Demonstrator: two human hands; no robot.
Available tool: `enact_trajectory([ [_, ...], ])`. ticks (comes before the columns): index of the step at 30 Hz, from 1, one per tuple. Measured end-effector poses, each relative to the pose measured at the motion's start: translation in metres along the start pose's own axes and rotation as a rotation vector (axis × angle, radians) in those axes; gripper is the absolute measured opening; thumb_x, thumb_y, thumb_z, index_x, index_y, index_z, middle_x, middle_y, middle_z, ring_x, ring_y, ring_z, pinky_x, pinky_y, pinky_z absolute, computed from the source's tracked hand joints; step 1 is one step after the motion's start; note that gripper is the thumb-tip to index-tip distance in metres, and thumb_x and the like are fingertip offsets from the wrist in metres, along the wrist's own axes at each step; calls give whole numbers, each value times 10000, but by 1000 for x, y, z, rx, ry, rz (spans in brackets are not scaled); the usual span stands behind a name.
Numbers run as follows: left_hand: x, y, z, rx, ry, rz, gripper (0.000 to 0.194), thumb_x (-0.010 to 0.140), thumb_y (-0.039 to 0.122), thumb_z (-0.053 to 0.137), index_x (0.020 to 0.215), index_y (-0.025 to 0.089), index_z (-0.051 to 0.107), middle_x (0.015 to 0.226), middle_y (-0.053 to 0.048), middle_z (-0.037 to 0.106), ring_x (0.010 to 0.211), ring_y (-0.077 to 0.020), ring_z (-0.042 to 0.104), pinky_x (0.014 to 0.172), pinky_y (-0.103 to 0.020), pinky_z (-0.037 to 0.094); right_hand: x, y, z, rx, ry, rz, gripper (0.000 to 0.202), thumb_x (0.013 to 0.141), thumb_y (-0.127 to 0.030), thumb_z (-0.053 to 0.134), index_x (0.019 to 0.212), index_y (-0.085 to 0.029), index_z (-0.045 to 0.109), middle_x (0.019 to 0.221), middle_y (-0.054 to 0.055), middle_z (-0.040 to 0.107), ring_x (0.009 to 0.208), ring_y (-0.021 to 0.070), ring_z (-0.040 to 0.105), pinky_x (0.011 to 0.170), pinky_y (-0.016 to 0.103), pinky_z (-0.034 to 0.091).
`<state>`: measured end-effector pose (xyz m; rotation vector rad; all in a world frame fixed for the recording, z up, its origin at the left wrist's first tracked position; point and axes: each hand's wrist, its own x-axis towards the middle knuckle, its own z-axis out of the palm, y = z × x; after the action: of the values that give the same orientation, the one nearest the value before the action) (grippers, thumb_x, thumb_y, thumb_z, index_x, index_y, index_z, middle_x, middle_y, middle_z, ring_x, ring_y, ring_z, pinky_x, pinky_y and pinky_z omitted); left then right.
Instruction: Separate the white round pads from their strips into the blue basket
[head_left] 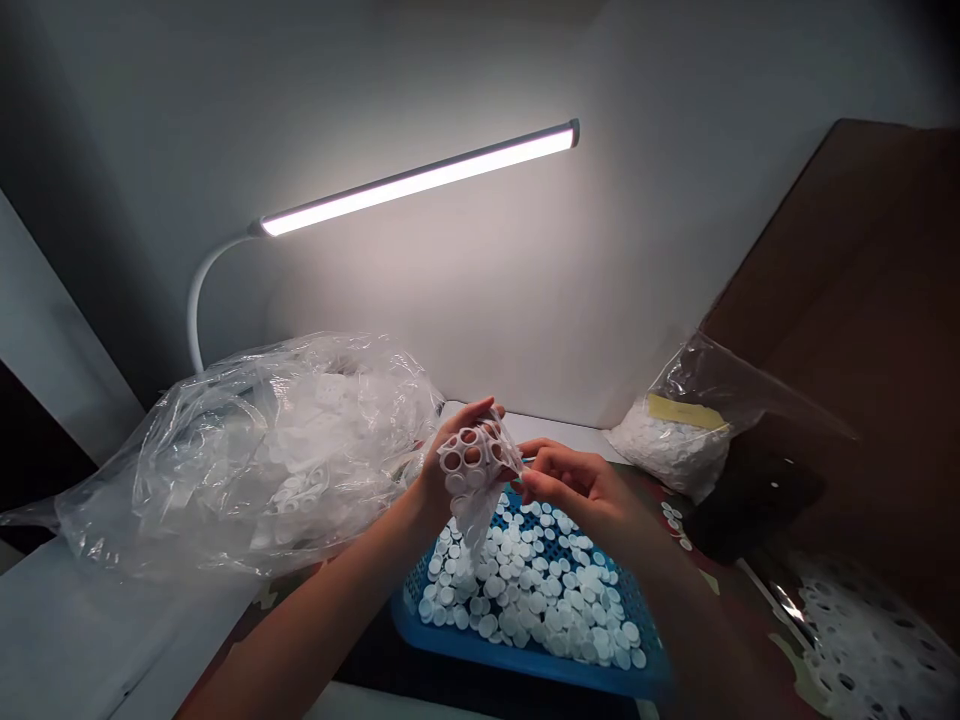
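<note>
A white perforated sheet (471, 458) with round holes and some discs in it is held up over the blue basket. My left hand (444, 462) is wrapped around it from the left and behind. On its right edge my right hand (574, 480) pinches the sheet between thumb and fingers. A crumpled part of the sheet hangs below my left hand. The blue basket (525, 660) beneath both hands holds many small white round discs (536, 595), spread over its bottom and heaped toward the near side.
A large clear plastic bag (247, 460) of white pieces lies at the left. At the right back stands a clear bag (675, 440) with a yellow label. Perforated sheets (870, 640) lie at the lower right. A lamp (420, 180) glows above; a brown board (862, 300) leans right.
</note>
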<state>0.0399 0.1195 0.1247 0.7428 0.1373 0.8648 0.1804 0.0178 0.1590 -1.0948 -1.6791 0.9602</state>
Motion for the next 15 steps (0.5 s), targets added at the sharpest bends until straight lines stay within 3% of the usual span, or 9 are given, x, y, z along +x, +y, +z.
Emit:
enact_trajectory([
  [5,-1,1,-7,14,17,146,276,626,189,741,894,202,677,722,11,610,495,-105,558,470,-229,462,-2,-3,-2,111,-79,-8,235,858,-275,566,657,-169,623,1195,67,523,1003,200,570,851,353,488],
  [8,0,4,-9,7,63,181,244,619,175,741,855,210,688,682,18,601,464,-92,531,439,-211,432,-4,-2,0,145,-122,-37,242,847,-240,577,617,-168,584,1254,55,487,1119,225,521,957,396,448],
  [15,0,4,4,1,98,68,102,709,263,690,693,172,648,571,28,514,429,-73,468,432,-203,380,1,4,11,134,102,34,285,850,-343,602,649,-177,490,1036,47,582,939,183,592,815,353,521],
])
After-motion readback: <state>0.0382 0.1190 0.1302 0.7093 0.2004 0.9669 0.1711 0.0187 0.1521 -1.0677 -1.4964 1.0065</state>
